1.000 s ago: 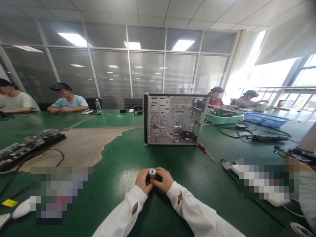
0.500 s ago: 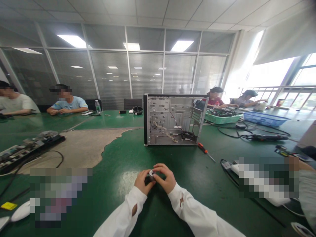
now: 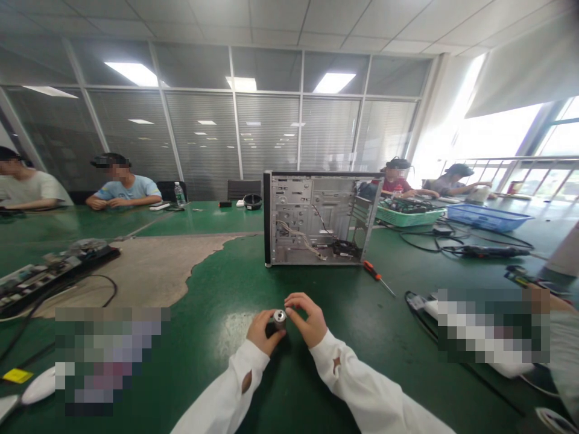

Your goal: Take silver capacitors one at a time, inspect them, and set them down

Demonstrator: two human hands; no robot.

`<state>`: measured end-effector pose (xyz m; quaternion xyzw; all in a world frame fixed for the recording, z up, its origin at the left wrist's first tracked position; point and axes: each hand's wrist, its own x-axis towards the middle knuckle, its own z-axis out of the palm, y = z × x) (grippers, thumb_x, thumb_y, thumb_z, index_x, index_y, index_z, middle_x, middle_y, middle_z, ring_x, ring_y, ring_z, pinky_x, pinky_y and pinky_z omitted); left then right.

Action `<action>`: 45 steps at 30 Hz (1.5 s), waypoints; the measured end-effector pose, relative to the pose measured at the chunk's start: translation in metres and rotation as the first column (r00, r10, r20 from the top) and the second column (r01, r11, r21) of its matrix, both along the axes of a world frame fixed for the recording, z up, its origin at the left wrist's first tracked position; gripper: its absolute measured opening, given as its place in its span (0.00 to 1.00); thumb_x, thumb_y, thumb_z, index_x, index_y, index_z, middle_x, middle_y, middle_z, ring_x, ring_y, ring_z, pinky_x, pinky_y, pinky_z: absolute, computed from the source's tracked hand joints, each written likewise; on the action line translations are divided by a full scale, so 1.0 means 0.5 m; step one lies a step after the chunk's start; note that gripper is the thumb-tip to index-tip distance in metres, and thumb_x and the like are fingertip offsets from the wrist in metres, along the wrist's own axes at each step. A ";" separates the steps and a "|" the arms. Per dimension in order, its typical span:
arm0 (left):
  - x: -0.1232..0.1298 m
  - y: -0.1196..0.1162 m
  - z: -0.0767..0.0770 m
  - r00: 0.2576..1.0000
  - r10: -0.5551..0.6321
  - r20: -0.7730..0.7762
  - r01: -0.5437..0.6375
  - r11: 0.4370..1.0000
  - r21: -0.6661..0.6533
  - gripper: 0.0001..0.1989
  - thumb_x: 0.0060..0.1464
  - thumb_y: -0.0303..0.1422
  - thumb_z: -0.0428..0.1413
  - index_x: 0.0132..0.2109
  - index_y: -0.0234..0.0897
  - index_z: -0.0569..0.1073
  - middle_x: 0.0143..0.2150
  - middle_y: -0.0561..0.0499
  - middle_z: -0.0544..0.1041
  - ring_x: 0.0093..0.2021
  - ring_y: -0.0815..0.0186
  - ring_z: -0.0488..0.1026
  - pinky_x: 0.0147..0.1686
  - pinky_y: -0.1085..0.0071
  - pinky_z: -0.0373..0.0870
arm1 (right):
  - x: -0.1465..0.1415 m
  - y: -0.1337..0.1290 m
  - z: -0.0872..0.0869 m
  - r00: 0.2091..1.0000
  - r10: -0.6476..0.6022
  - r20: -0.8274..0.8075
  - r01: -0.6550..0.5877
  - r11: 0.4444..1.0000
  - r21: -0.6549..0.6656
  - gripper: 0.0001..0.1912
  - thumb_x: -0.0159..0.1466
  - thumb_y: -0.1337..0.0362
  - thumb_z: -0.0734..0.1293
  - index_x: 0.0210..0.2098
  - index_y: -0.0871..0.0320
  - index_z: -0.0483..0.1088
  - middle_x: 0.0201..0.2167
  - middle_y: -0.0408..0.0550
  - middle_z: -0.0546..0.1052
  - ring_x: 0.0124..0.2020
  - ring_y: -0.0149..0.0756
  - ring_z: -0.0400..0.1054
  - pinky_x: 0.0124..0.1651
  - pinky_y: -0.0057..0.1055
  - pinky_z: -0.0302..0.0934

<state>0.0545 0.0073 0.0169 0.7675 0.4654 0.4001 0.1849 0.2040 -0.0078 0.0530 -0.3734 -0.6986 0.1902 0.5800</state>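
Note:
A short metal cylinder [image 3: 279,319] with a silver end and dark body stands between my hands on the green tabletop [image 3: 217,289]. My left hand [image 3: 262,333] grips its lower side, and part of the body is hidden by my fingers. My right hand [image 3: 308,319] is just to its right, with the fingers apart and the fingertips close to the silver end. I cannot tell whether they touch it. Both white sleeves run towards me.
An open computer case [image 3: 319,218] stands ahead, with an orange-handled screwdriver [image 3: 373,271] by its corner. Circuit boards [image 3: 54,262] and cables lie left. A green tray [image 3: 407,217], a blue basket [image 3: 484,217] and co-workers sit beyond. Blurred patches cover areas on both sides.
My right hand has lifted off the cylinder and moved up and right, with its fingers opening. The silver end now shows more fully. My left hand has stayed around the cylinder.

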 end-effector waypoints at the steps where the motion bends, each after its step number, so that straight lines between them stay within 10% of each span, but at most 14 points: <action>1: -0.004 0.006 -0.005 0.999 0.033 0.010 -0.033 0.999 -0.015 0.19 0.34 0.26 0.56 0.39 0.33 0.67 0.37 0.47 0.71 0.40 0.60 0.66 0.40 0.64 0.62 | 0.008 0.008 -0.006 0.999 -0.031 0.010 0.031 1.000 0.003 0.05 0.53 0.69 0.61 0.29 0.57 0.67 0.32 0.47 0.68 0.35 0.32 0.63 0.35 0.29 0.58; 11: -0.084 0.059 0.002 0.940 0.096 -0.326 -0.124 0.990 -0.065 0.25 0.34 0.32 0.57 0.44 0.34 0.65 0.41 0.46 0.69 0.42 0.58 0.64 0.41 0.63 0.60 | 0.074 0.069 -0.079 0.889 -0.177 0.423 0.253 0.959 -0.128 0.06 0.54 0.65 0.59 0.29 0.58 0.67 0.33 0.46 0.69 0.36 0.30 0.62 0.39 0.27 0.56; 20: -0.088 0.070 -0.017 0.938 0.107 -0.331 -0.132 0.990 -0.056 0.23 0.34 0.20 0.51 0.42 0.35 0.66 0.41 0.49 0.70 0.43 0.61 0.64 0.42 0.67 0.59 | 0.129 0.086 -0.082 0.749 -0.133 0.649 0.332 0.923 -0.194 0.18 0.46 0.70 0.60 0.37 0.52 0.64 0.40 0.43 0.67 0.42 0.37 0.56 0.42 0.36 0.47; 45: -0.089 0.074 -0.019 0.923 0.100 -0.372 -0.134 0.989 -0.067 0.20 0.35 0.20 0.50 0.40 0.36 0.67 0.41 0.50 0.70 0.43 0.62 0.64 0.42 0.68 0.59 | 0.142 0.080 -0.075 0.642 -0.229 0.732 0.445 0.888 -0.113 0.18 0.48 0.72 0.56 0.38 0.54 0.64 0.41 0.46 0.66 0.43 0.38 0.55 0.41 0.35 0.47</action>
